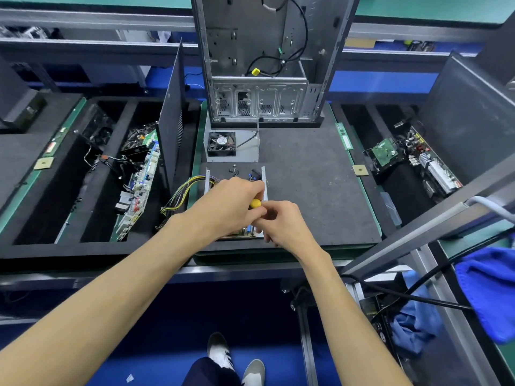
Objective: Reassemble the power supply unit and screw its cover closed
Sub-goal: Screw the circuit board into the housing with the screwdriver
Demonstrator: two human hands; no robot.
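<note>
Nearest the lens: two bare forearms reaching forward, and below them shoes (237, 360) on blue floor.

At the centre of the desk (312, 190), on its dark mat: the power supply unit (237, 207), open, side walls upright, circuit board partly visible at the near edge, mostly hidden under the hands. Left hand (228, 204) curled over the unit, its grip closed round a yellow-handled screwdriver (255, 203), only the butt of the handle showing. Right hand (281, 221) just beside, fingers pinched at the same handle or at something under it; could not tell which. Probably steadying the tool upright while driving a board screw down inside the case.

Just beyond the unit: loose screws (234, 169), kept within easy reach. Farther back, touching nothing: the cover with its fan (222, 143), lying fan-up, not yet fitted. Cable bundle (184, 193) spilling off the left wall over the mat's edge.

Behind, an upright computer chassis (267, 65) closing off the far edge. Open mat to the right, room enough for the cover. To the left, a leaning dark panel (172, 121) and foam trays (69, 176) of boards close against the mat; at far right, blue cloth (490, 291).
</note>
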